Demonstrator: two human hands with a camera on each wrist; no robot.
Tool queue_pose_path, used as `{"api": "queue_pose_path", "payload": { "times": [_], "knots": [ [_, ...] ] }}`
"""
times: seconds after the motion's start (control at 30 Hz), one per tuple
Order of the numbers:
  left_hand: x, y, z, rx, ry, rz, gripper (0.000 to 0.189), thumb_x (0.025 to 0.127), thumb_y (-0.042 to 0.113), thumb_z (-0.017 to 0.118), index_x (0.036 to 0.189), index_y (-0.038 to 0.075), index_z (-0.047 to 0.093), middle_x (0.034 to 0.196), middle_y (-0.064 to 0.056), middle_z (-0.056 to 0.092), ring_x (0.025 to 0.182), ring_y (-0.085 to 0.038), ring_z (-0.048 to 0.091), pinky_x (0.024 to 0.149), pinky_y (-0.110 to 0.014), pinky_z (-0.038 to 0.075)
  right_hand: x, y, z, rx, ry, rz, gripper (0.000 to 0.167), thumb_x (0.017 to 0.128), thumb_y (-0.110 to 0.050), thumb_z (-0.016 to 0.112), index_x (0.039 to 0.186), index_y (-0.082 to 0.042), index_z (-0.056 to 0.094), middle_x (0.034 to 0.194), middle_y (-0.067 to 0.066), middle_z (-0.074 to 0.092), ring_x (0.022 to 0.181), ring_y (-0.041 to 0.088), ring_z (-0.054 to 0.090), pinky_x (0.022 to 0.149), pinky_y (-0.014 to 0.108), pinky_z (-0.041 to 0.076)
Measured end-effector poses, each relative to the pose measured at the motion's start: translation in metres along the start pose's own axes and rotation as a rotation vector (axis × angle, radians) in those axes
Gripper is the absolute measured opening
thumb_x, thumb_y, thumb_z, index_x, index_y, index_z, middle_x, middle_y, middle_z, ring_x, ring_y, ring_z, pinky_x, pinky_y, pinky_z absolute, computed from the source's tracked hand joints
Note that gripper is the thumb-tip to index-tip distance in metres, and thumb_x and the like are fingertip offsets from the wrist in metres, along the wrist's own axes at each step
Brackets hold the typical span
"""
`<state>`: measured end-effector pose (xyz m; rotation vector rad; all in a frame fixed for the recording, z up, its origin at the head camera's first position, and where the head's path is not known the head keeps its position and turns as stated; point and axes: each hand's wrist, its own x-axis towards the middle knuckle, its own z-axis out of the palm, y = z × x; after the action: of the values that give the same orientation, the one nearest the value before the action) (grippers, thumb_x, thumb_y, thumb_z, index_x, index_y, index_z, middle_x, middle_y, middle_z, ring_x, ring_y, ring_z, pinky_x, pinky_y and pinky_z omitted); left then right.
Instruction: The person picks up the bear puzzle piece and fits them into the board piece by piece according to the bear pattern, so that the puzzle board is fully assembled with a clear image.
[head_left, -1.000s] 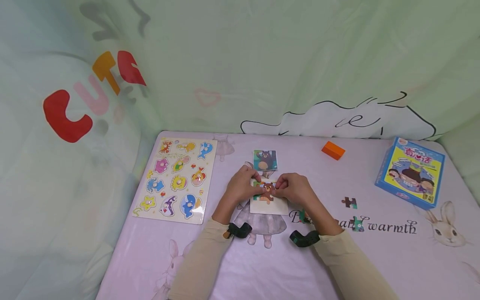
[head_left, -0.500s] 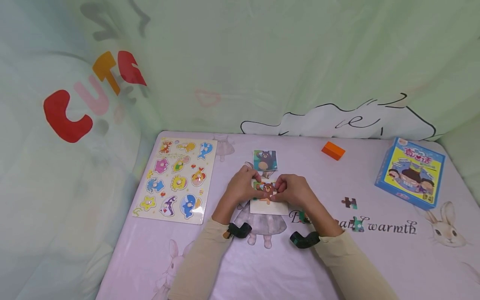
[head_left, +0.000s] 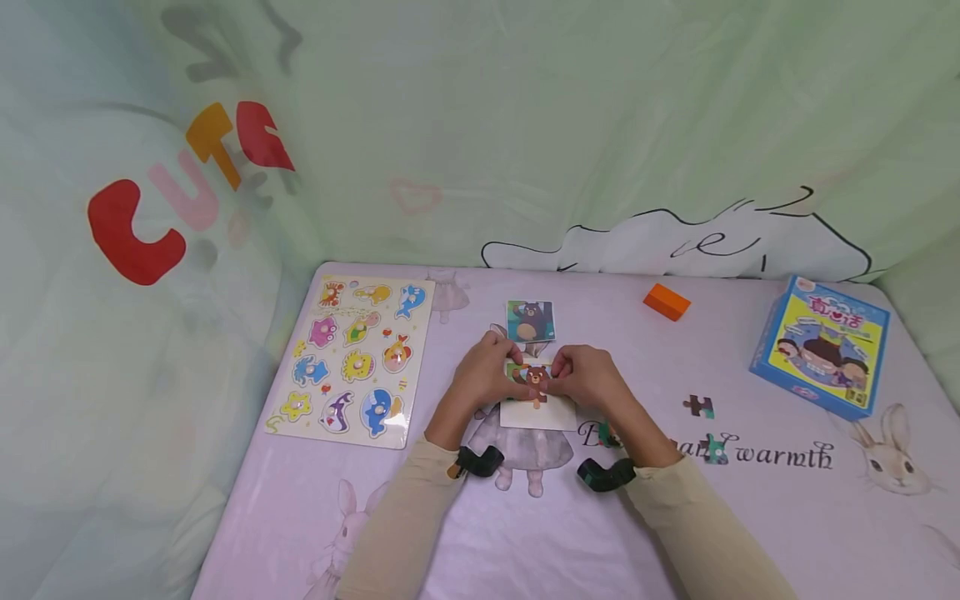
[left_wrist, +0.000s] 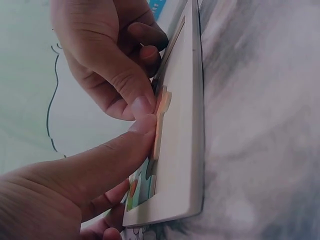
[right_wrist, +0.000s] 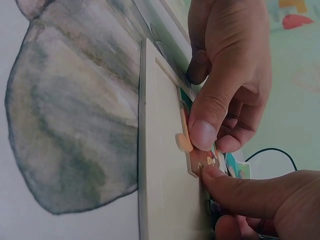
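Note:
A small pale puzzle board [head_left: 537, 421] lies on the table, with bear-picture pieces in its upper part. At the board's upper left my left hand [head_left: 483, 371] curls its fingers over the edge, its thumb pressed to the brown bear piece [head_left: 537, 375]. My right hand [head_left: 592, 379] pinches this piece from the right, index finger bent and thumb on its face. In the left wrist view both thumbs meet at the bear piece [left_wrist: 159, 130], whose lower edge stands a little proud of the board. Fingers hide much of the picture. Just above lies a bear picture card [head_left: 530, 321].
Loose jigsaw pieces lie to the right: a brown one [head_left: 699, 406], a green one [head_left: 716, 450], and one [head_left: 609, 433] partly behind my right wrist. An animal peg board [head_left: 348, 362] is at left. An orange block [head_left: 667, 302] and a blue box [head_left: 821, 346] stand at back right.
My thumbs have moved slightly lower and closer together on the bear piece. The right hand has shifted a little. Board, card and loose pieces stay where they were.

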<state>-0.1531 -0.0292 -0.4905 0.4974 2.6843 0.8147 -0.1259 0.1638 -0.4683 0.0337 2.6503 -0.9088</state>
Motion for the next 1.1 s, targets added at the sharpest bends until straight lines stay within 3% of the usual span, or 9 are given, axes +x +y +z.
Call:
{"api": "queue_pose_path", "payload": {
  "times": [0.27, 0.53, 0.77, 0.93, 1.1],
  "knots": [
    [0.001, 0.0, 0.003, -0.017, 0.026, -0.029, 0.035, 0.082, 0.044, 0.085, 0.098, 0.019, 0.066, 0.111, -0.002, 0.052, 0.092, -0.017, 0.052, 0.079, -0.03, 0.045, 0.003, 0.0, 0.001, -0.011, -0.004, 0.028, 0.028, 0.081, -0.026, 0.086, 0.084, -0.01, 0.063, 0.071, 0.004, 0.054, 0.071, 0.021, 0.052, 0.057, 0.028, 0.038],
    [-0.001, 0.004, 0.001, -0.019, 0.029, -0.06, 0.034, 0.082, 0.042, 0.085, 0.098, 0.02, 0.066, 0.108, -0.002, 0.051, 0.09, -0.017, 0.051, 0.075, -0.028, 0.042, -0.004, 0.003, -0.004, 0.018, -0.044, 0.001, 0.026, 0.086, -0.026, 0.082, 0.096, -0.008, 0.065, 0.081, 0.006, 0.06, 0.078, 0.022, 0.054, 0.063, 0.028, 0.044],
    [-0.001, 0.006, 0.003, -0.018, 0.036, -0.058, 0.034, 0.081, 0.041, 0.086, 0.097, 0.019, 0.066, 0.111, -0.002, 0.053, 0.092, -0.017, 0.053, 0.079, -0.029, 0.045, -0.022, 0.026, -0.026, 0.008, -0.008, -0.044, 0.023, 0.091, -0.026, 0.075, 0.105, -0.009, 0.068, 0.092, 0.007, 0.066, 0.087, 0.023, 0.057, 0.075, 0.031, 0.048],
    [-0.001, 0.005, 0.003, -0.028, 0.043, -0.052, 0.034, 0.08, 0.041, 0.087, 0.097, 0.019, 0.067, 0.113, -0.002, 0.054, 0.092, -0.017, 0.054, 0.079, -0.029, 0.045, -0.039, 0.048, -0.047, -0.019, 0.06, -0.019, 0.021, 0.094, -0.026, 0.073, 0.106, -0.01, 0.069, 0.092, 0.006, 0.067, 0.088, 0.024, 0.057, 0.074, 0.031, 0.047],
    [-0.001, 0.003, 0.004, -0.039, 0.046, -0.052, 0.035, 0.08, 0.042, 0.087, 0.098, 0.02, 0.067, 0.111, -0.001, 0.053, 0.092, -0.017, 0.053, 0.077, -0.028, 0.044, -0.054, 0.069, -0.067, -0.047, 0.091, 0.028, 0.03, 0.095, -0.033, 0.072, 0.111, -0.008, 0.069, 0.095, 0.008, 0.067, 0.092, 0.027, 0.057, 0.072, 0.029, 0.048]
  ]
}}
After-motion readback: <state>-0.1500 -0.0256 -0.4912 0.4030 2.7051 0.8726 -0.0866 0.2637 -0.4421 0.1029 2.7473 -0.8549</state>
